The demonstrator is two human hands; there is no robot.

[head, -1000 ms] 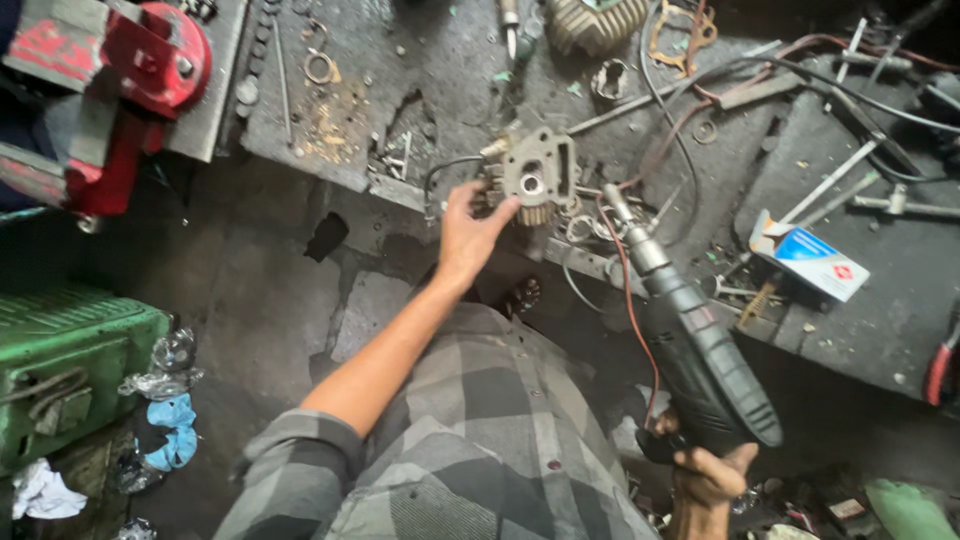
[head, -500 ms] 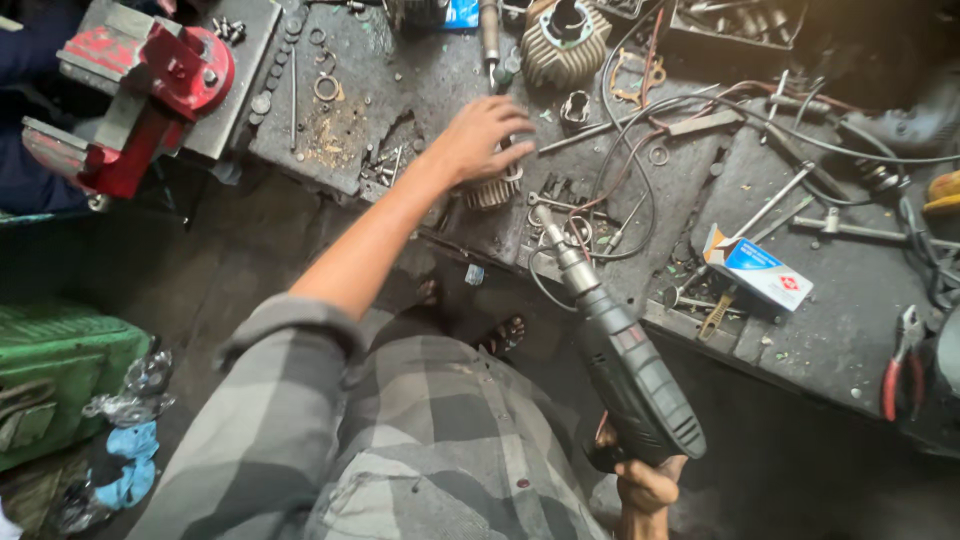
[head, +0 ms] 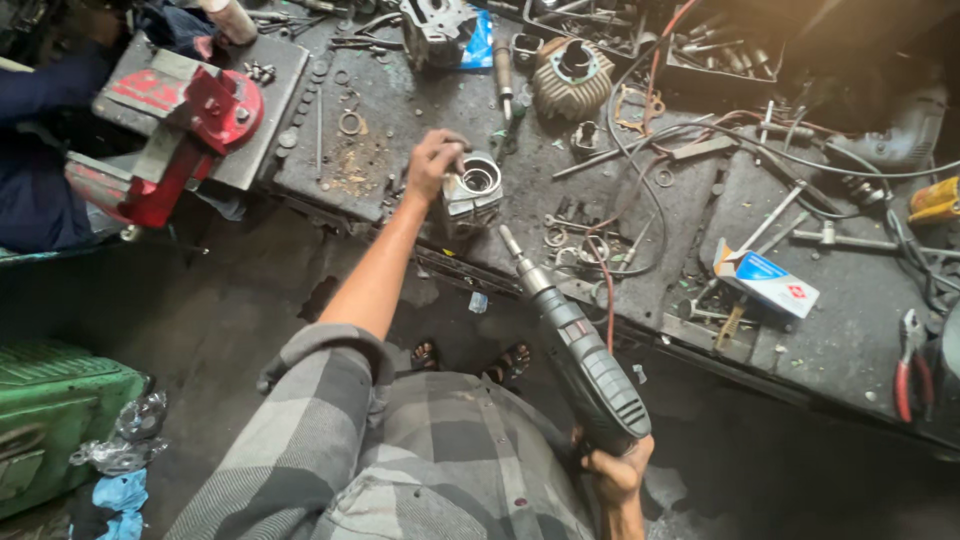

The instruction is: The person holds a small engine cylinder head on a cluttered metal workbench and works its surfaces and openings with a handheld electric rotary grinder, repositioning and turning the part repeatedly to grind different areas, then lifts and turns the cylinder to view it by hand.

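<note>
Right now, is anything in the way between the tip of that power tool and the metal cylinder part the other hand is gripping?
Nothing visible. The left hand grips the metal cylinder part on the bench; the power tool in the right hand points at it across a bare gap.

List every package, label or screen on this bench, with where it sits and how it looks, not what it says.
Small flat box: lying right of centre on the workbench among loose tools; rectangular, white with a blue panel and a small red mark.
Blue packet: at the far edge, partly tucked behind a metal engine part; bright blue, shape mostly hidden.
Yellow object: far right edge, cut off; cannot tell if it is a package.
No screens or signs visible.
</note>
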